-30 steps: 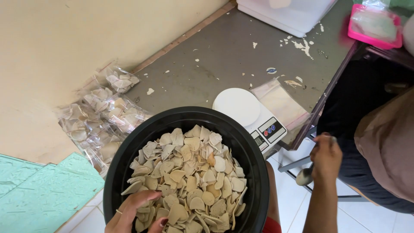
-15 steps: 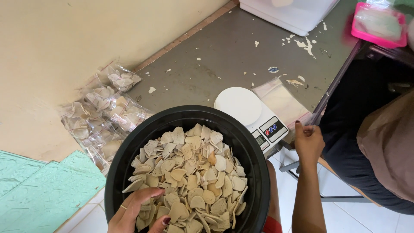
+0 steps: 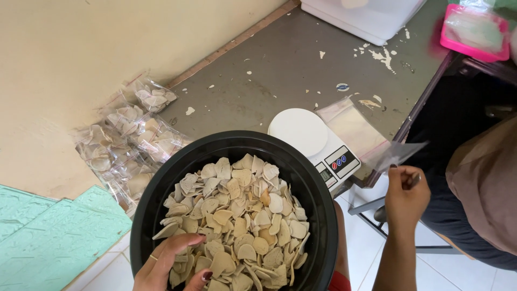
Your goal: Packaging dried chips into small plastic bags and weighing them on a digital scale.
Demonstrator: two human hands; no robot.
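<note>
The bowl and left hand were cut off by the bottom edge, the pink tray was blurred, and the scale display was too small to read

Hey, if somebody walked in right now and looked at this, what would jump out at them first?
The big black bowl heaped with pale, flat crackers fills the lower middle, and the left hand digs into them at the near rim. Just behind it a white kitchen scale sits on the grey table. To the right, the right hand pinches a clear plastic bag, and filled cracker bags pile against the wall on the left.
</note>
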